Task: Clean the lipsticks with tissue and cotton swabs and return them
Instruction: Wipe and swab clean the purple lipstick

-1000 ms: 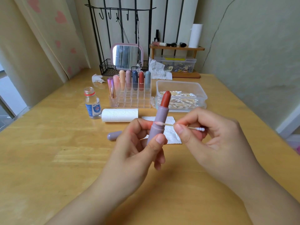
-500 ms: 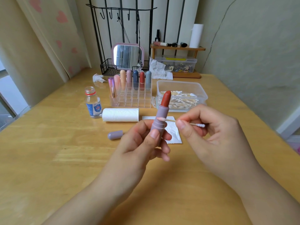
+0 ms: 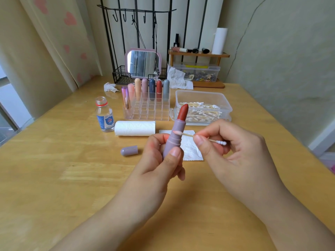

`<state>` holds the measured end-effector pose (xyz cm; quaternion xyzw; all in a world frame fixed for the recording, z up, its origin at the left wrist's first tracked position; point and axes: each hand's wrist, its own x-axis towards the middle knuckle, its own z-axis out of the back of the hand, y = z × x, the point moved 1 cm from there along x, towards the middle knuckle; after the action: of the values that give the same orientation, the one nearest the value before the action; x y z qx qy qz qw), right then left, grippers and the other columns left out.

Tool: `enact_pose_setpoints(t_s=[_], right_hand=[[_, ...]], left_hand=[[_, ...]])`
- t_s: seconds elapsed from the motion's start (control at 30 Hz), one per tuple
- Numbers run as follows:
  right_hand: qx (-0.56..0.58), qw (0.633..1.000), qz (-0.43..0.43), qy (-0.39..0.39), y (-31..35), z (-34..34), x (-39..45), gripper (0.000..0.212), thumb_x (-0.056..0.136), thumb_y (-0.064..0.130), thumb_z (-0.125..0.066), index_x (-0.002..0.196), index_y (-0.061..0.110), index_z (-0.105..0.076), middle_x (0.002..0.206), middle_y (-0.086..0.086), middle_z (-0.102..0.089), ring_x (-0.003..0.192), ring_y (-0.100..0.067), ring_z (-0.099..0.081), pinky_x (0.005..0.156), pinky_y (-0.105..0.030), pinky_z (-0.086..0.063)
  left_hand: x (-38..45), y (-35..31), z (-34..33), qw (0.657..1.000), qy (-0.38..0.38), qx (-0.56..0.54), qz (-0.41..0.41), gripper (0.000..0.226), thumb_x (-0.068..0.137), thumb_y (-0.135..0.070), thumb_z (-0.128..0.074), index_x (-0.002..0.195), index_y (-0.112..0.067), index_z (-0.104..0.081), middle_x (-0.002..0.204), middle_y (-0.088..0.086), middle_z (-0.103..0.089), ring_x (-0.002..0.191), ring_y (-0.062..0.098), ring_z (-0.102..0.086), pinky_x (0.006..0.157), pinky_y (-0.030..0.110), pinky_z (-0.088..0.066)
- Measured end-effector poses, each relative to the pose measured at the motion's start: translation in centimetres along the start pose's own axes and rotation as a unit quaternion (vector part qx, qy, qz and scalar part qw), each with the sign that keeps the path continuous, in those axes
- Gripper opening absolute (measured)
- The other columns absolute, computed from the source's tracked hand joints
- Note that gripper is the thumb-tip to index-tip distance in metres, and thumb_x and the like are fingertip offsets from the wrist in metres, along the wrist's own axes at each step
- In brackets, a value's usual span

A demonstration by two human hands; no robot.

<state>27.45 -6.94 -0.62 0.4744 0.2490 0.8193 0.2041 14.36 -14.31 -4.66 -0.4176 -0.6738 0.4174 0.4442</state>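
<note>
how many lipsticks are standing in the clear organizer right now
7: a row in the clear organizer, from the metallic purple one at its left to the grey one at its right. None looks hidden.

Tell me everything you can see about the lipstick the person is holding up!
The lipstick has a dull lilac tube that looks like plastic, with ridged rings round its middle. Its cap is off, and a brick-red stick with a slanted tip pokes out the top. It stands nearly upright, leaning a little to the right, above the wooden table. The left hand grips its lower part, thumb in front. The pinkish end of a cotton swab, pinched by the right hand, touches the tube near the rings.
</note>
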Motion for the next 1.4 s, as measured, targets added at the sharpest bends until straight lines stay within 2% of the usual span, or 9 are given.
enact_pose_setpoints(t_s=[0.13, 0.3, 0.47, 0.67, 0.87, 0.97, 1.07, 1.23, 1.4], right_hand=[[0.003, 1.000, 0.003, -0.019, -0.07, 0.35, 0.26, 0.012, 0.084, 0.017, -0.063, 0.073, 0.018, -0.060, 0.059, 0.008, -0.044, 0.050, -0.007, -0.037, 0.052, -0.004, -0.031], [-0.012, 1.000, 0.014, 0.020, -0.12, 0.05, -0.14, 0.012, 0.082, 0.017, -0.065, 0.073, 0.023, -0.060, 0.056, 0.018, -0.043, 0.051, 0.000, -0.044, 0.055, -0.003, -0.031], [-0.007, 1.000, 0.005, -0.019, -0.24, 0.44, 0.43, 0.013, 0.085, 0.020, -0.062, 0.072, 0.021, -0.058, 0.058, 0.001, -0.043, 0.050, -0.009, -0.036, 0.050, -0.012, -0.032], [-0.017, 1.000, 0.020, 0.009, -0.30, 0.17, 0.00, 0.010, 0.083, 0.017, -0.065, 0.073, 0.020, -0.062, 0.055, 0.017, -0.041, 0.052, -0.002, -0.042, 0.055, -0.007, -0.032], [0.004, 1.000, 0.012, -0.026, -0.48, 0.48, 0.49, 0.014, 0.086, 0.023, -0.062, 0.075, 0.015, -0.060, 0.059, -0.001, -0.043, 0.051, -0.010, -0.036, 0.053, -0.006, -0.032], [0.008, 1.000, 0.019, -0.006, -0.41, 0.36, 0.14, 0.011, 0.085, 0.025, -0.063, 0.075, 0.020, -0.061, 0.058, 0.007, -0.044, 0.051, -0.004, -0.039, 0.055, -0.007, -0.033], [-0.005, 0.999, 0.031, 0.012, -0.31, -0.03, -0.07, 0.008, 0.083, 0.014, -0.065, 0.075, 0.017, -0.064, 0.059, 0.023, -0.045, 0.055, 0.001, -0.045, 0.059, -0.002, -0.034], [0.029, 0.999, 0.020, -0.032, -0.40, 0.33, 0.57, 0.008, 0.084, 0.011, -0.063, 0.076, 0.014, -0.062, 0.057, 0.018, -0.045, 0.054, 0.004, -0.044, 0.057, 0.000, -0.035], [0.008, 0.999, 0.025, 0.019, -0.47, -0.06, -0.07, 0.010, 0.083, 0.016, -0.065, 0.075, 0.020, -0.062, 0.060, 0.022, -0.048, 0.055, 0.000, -0.046, 0.058, -0.002, -0.034]], left_hand=[[-0.01, -0.01, -0.04, 1.000, 0.009, 0.013, -0.004, 0.026, 0.084, -0.031, -0.053, 0.103, -0.014, -0.047, 0.070, -0.004, -0.045, 0.066, 0.011, -0.046, 0.068, 0.022, -0.044], [0.00, -0.19, -0.11, 1.000, 0.005, -0.001, -0.005, 0.024, 0.084, -0.026, -0.049, 0.102, -0.011, -0.047, 0.069, -0.002, -0.044, 0.067, 0.015, -0.041, 0.065, 0.021, -0.045], [-0.03, 0.02, 0.00, 1.000, 0.008, 0.001, -0.002, 0.028, 0.083, -0.031, -0.056, 0.102, -0.013, -0.049, 0.071, -0.002, -0.046, 0.067, 0.016, -0.043, 0.067, 0.021, -0.045], [0.07, -0.07, -0.06, 1.000, 0.006, -0.010, -0.007, 0.035, 0.080, -0.033, -0.058, 0.104, -0.010, -0.049, 0.072, -0.001, -0.045, 0.067, 0.016, -0.041, 0.066, 0.021, -0.045], [0.01, -0.16, -0.04, 1.000, -0.002, -0.009, 0.003, 0.024, 0.084, -0.028, -0.052, 0.101, -0.011, -0.049, 0.072, 0.000, -0.045, 0.068, 0.021, -0.041, 0.066, 0.021, -0.045], [-0.03, -0.19, -0.04, 1.000, 0.006, -0.014, 0.001, 0.032, 0.080, -0.034, -0.058, 0.102, -0.012, -0.050, 0.072, -0.001, -0.047, 0.066, 0.016, -0.043, 0.066, 0.022, -0.046], [0.03, -0.30, -0.11, 1.000, 0.003, -0.025, 0.000, 0.023, 0.085, -0.025, -0.052, 0.100, -0.009, -0.050, 0.070, -0.001, -0.046, 0.064, 0.017, -0.039, 0.064, 0.023, -0.046], [0.01, -0.58, -0.27, 0.999, 0.013, -0.047, 0.007, 0.020, 0.086, -0.023, -0.047, 0.099, -0.007, -0.050, 0.070, -0.001, -0.052, 0.059, 0.013, -0.045, 0.063, 0.024, -0.046], [0.01, -0.66, -0.47, 0.997, 0.020, -0.070, 0.011, 0.021, 0.086, -0.022, -0.046, 0.097, -0.005, -0.051, 0.072, 0.001, -0.056, 0.058, 0.014, -0.047, 0.064, 0.025, -0.048]])
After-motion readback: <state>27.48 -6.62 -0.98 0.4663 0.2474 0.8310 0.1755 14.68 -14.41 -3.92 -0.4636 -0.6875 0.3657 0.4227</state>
